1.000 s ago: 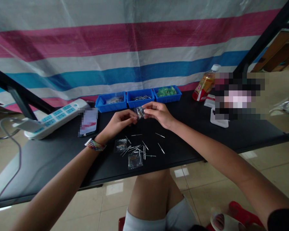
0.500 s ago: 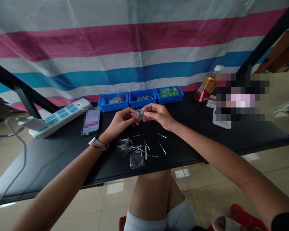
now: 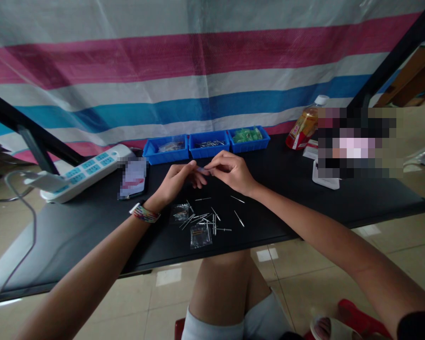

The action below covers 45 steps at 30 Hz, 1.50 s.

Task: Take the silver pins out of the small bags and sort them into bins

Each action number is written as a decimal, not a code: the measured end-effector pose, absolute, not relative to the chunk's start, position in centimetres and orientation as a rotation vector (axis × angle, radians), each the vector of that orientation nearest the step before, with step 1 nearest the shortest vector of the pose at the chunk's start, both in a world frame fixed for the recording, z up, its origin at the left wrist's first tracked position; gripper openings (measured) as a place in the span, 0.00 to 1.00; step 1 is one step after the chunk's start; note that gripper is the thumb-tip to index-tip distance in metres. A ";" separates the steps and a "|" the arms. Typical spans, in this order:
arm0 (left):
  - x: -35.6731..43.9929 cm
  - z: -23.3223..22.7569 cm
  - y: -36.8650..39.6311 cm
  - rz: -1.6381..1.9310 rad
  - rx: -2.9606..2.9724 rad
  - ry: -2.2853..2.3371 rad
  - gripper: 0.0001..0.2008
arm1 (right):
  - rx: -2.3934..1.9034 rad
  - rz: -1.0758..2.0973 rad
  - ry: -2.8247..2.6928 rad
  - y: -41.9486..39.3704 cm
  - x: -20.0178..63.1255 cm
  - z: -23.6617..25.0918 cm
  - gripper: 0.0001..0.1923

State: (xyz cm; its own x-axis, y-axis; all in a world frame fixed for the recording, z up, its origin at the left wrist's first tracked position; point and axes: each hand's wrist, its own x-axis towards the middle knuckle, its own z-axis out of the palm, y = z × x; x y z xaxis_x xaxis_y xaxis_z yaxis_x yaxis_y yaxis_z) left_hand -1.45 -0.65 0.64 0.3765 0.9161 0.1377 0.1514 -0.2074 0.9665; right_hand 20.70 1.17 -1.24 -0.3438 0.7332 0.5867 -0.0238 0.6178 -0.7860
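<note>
Small clear bag [image 3: 201, 169], hardly visible between the fingertips, sits pinched above the black table [image 3: 74, 226], in front of the middle blue tray [image 3: 208, 144]. From the head camera, the left hand [image 3: 177, 182] grips one end of it with thumb and fingers, a striped band on that wrist, while the right hand [image 3: 232, 171] pinches the other end, so the two hands meet tip to tip. Below them on the table lie scattered metal pins [image 3: 207, 218] and two more clear bags, one [image 3: 179, 213] near the left wrist and one [image 3: 200, 236] closer to the table's near edge. Three blue trays stand in a row at the far edge: the left tray [image 3: 165, 148], the middle one with metal parts, and the right tray [image 3: 248, 137] with green pieces. A white power strip [image 3: 88, 172] lies far left, and a drink bottle [image 3: 306, 123] stands far right.
</note>
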 end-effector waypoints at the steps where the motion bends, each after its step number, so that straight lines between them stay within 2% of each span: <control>1: -1.4 0.7 -0.7 0.971 1.625 0.968 0.28 | -0.585 0.810 -1.791 1.1 20.8 -1.2 0.05; 4: -1.4 0.7 -0.7 1.020 1.627 0.989 0.20 | -0.611 0.692 -1.826 1.0 20.8 -1.1 0.09; 7: -1.3 0.7 -0.6 1.044 1.620 0.993 0.18 | -0.648 0.695 -1.815 1.2 20.7 -1.3 0.13; 11: -1.2 0.6 -0.7 1.053 1.625 1.002 0.18 | -0.670 0.997 -1.670 1.3 20.6 -1.5 0.11; 15: -1.3 0.5 -0.7 1.067 1.625 1.009 0.18 | -0.644 1.336 -1.559 1.2 20.6 -1.3 0.19; 20: -1.3 0.6 -0.7 1.078 1.649 0.988 0.19 | -0.626 1.483 -1.576 0.9 20.5 -1.1 0.17; 28: -1.1 1.0 -1.0 1.054 1.705 0.994 0.19 | -0.650 1.327 -1.594 1.0 20.2 -1.3 0.13; 41: -1.7 0.9 -0.4 1.256 1.588 1.015 0.15 | -0.713 1.397 -1.588 1.3 20.3 -1.6 0.16; 45: -3.2 0.4 1.1 1.460 1.440 1.149 0.16 | -0.781 1.144 -1.789 1.0 20.7 -1.4 0.07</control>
